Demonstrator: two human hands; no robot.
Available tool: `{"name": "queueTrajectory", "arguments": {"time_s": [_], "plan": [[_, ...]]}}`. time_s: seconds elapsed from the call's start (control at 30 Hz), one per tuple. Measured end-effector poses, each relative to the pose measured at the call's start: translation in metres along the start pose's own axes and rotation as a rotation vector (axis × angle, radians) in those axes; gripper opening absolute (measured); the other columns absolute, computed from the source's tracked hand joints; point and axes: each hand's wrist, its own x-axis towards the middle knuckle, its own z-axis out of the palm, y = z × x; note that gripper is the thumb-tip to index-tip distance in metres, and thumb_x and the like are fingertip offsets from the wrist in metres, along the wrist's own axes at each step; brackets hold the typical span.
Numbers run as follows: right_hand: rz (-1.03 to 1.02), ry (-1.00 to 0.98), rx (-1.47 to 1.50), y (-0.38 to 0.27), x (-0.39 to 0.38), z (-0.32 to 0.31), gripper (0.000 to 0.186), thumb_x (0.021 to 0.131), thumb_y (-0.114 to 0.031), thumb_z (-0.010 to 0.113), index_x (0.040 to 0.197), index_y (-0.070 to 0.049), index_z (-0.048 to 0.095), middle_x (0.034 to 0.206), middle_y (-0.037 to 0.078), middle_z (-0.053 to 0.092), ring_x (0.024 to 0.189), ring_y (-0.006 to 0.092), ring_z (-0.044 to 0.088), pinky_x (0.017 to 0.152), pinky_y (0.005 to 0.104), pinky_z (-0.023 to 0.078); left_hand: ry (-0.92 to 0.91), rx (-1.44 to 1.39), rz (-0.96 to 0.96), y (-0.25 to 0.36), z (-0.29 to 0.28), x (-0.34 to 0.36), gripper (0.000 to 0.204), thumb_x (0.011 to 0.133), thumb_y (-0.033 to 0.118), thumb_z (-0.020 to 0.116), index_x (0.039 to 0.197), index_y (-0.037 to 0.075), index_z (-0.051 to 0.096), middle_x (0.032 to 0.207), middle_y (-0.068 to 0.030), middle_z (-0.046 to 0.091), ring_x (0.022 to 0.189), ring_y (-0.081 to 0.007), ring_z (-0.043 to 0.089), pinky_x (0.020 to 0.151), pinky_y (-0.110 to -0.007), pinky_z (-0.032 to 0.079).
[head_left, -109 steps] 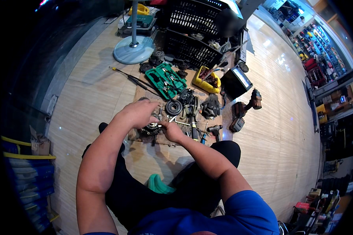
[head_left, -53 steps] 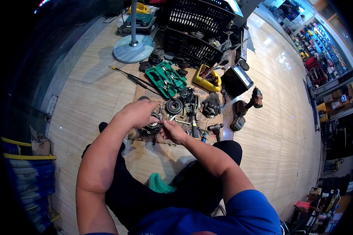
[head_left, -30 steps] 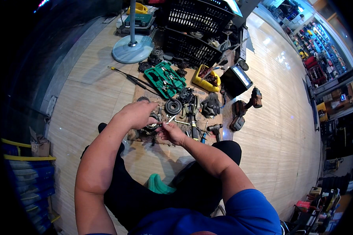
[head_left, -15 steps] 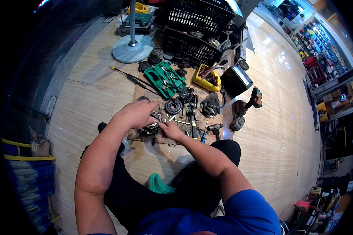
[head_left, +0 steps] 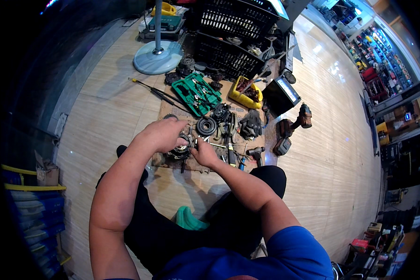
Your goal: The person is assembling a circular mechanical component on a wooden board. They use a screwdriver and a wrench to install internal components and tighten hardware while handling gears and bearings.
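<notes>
A round, dark machine part with a shiny metal ring [head_left: 179, 151] sits on the cardboard in front of me. My left hand [head_left: 159, 135] rests over its far left side, thumb and fingers bent round the edge. Just right of the part is my right hand [head_left: 204, 154], its fingers drawn together; what they pinch, if anything, is too small to name. Beyond the hands lies a black ring-shaped pulley [head_left: 206, 126]. Several tools lie to the right of my right hand, among them a hammer [head_left: 255, 152] and a yellow-and-black handled tool [head_left: 231, 155].
An open green tool case [head_left: 197, 94], a yellow tray [head_left: 246, 93] of small parts and a dark glove [head_left: 251, 125] lie farther out. A cordless driver [head_left: 294, 126] stands at the right by a black box [head_left: 282, 95]. Black crates [head_left: 233, 53] and a round pole base [head_left: 158, 58] stand behind.
My right hand has drawn slightly to the right, its fingertips leaving the part's rim, and its fingers point more upward. The left hand stays nearly in place on the part.
</notes>
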Motion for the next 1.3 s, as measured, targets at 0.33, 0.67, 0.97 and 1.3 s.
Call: {"name": "queueTrajectory", "arguments": {"time_s": [0.33,0.67,0.97,1.3], "plan": [[-0.195,-0.064,-0.160,-0.006,-0.008,-0.006,0.025,0.090,-0.011,0.056,0.114,-0.008,0.062,0.090,0.027,0.068,0.087,0.0461,0.066,0.078,0.0542,0.052,0.019,0.006,-0.003,0.003,-0.002,-0.003,0.063,0.088,0.036,0.073,0.140,0.009,0.051,0.131,-0.0192,0.059,0.122,-0.0356,0.058,0.099,-0.044,0.050],[-0.190,-0.132,-0.064,0.002,-0.007,0.000,0.027,0.091,-0.008,0.056,0.114,-0.013,0.067,0.092,0.024,0.069,0.089,0.0434,0.066,0.078,0.0510,0.052,-0.005,-0.009,-0.001,0.003,-0.001,-0.001,0.064,0.088,0.034,0.073,0.143,0.010,0.049,0.133,-0.0188,0.058,0.122,-0.0359,0.058,0.099,-0.044,0.050],[-0.207,-0.134,-0.027,-0.010,-0.012,-0.009,0.028,0.091,-0.030,0.067,0.106,-0.006,0.068,0.088,0.025,0.068,0.086,0.0437,0.067,0.075,0.0498,0.053,0.004,-0.003,-0.006,0.002,0.001,0.000,0.065,0.088,0.036,0.072,0.143,0.010,0.049,0.134,-0.0195,0.058,0.123,-0.0362,0.058,0.099,-0.044,0.050],[-0.010,-0.126,-0.089,-0.023,-0.011,-0.012,0.043,0.093,-0.048,0.060,0.099,-0.006,0.071,0.085,0.026,0.069,0.085,0.0437,0.068,0.077,0.0534,0.054,0.031,0.001,0.027,-0.001,0.005,0.002,0.064,0.088,0.036,0.073,0.141,0.008,0.051,0.130,-0.0202,0.060,0.119,-0.0370,0.060,0.097,-0.045,0.051]]}}
